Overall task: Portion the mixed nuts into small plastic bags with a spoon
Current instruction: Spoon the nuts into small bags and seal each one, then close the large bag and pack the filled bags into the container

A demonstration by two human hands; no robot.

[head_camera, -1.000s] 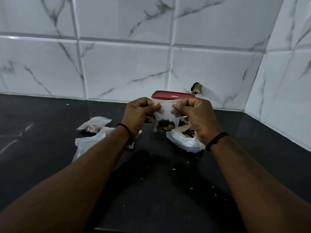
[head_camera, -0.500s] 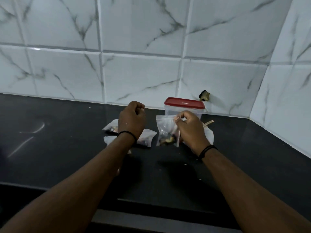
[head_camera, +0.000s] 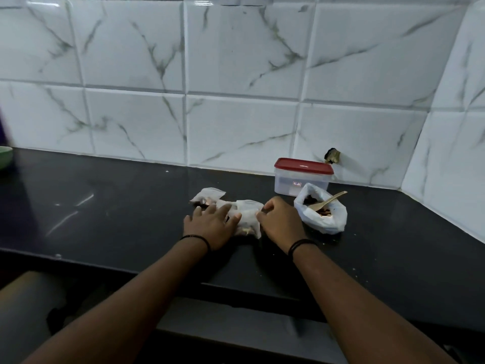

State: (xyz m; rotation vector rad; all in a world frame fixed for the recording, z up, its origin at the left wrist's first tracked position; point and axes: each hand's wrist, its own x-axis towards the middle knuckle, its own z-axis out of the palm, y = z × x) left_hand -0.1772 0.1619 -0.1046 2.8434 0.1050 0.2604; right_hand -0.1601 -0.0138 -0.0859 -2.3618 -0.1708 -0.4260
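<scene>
A person's two hands work at a small plastic bag (head_camera: 248,218) lying flat on a black countertop (head_camera: 110,206), roughly midway between the counter's front edge and the tiled wall (head_camera: 236,74) behind it. The left hand (head_camera: 210,227) is spread, fingers nearly straight, resting on the bag's left side. The right hand (head_camera: 279,222) is curled, its fingertips pinching the bag's right edge near the top. The bag's long axis runs from the front edge toward the wall, with its sealed mouth on the wall side and the nuts bunched at the end nearer the person.

Just behind and to the left, touching the pile, lies another filled bag (head_camera: 207,197). To the right, near the counter's right rear corner, a larger white bag of mixed nuts (head_camera: 321,215) stands open, a wooden spoon (head_camera: 328,202) resting in it with the handle angled up and right toward the side wall. Behind it, close to the rear wall, sits a clear container (head_camera: 301,181) with a red lid.

The counter's left half lies bare as far as a green dish (head_camera: 4,157) at the frame's left edge. Crumbs dot the surface near the front right.
</scene>
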